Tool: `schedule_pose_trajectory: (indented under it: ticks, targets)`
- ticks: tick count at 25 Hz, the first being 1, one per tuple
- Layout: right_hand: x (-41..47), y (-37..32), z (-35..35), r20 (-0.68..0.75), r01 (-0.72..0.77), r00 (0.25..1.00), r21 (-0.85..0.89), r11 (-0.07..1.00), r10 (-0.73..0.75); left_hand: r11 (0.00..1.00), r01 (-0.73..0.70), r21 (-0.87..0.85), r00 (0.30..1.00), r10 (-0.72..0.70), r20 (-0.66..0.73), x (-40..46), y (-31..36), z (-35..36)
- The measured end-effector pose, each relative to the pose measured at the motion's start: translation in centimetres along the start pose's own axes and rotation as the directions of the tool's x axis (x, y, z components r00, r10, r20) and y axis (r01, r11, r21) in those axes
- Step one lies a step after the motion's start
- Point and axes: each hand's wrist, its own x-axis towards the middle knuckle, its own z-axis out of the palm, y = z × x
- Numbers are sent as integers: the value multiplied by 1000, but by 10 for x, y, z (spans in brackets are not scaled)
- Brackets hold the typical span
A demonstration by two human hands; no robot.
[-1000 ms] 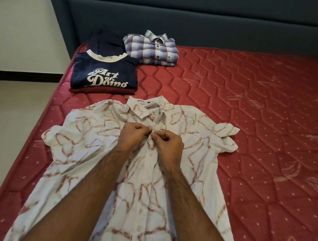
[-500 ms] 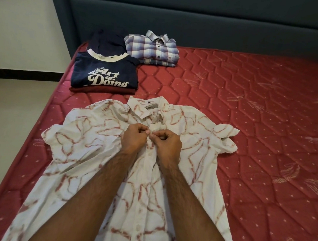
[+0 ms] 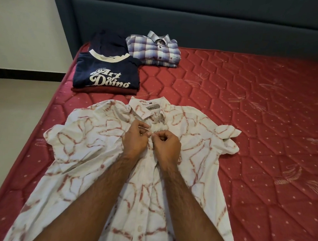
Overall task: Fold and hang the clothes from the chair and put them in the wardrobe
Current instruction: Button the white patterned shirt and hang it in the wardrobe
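Both hands, left hand (image 3: 136, 137) and right hand (image 3: 166, 144), pinch the placket of the white patterned shirt (image 3: 86, 146), which lies face-up on the bed (image 3: 249, 128). I judge I'm buttoning it near the collar; next I need the button pushed through, then folding.

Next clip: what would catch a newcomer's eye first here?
Two hands meet mid-frame, the left hand and right hand pinching the front placket of a white shirt with red marbling spread flat on the red quilted mattress. Behind it, near the headboard, sit a folded navy T-shirt and a folded plaid shirt.
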Motion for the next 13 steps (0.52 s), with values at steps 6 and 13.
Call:
schedule_pose_trajectory:
  ticks: [6,13]
  targets:
    - [-1,-1,2,13,8,1000,-10,1000,-8,968,169,-185,982,-150,115,8,0,-5]
    - [-2,-10,9,-29,-34,999,-191,981,29,995,-38,93,995,47,-87,-8,4,3]
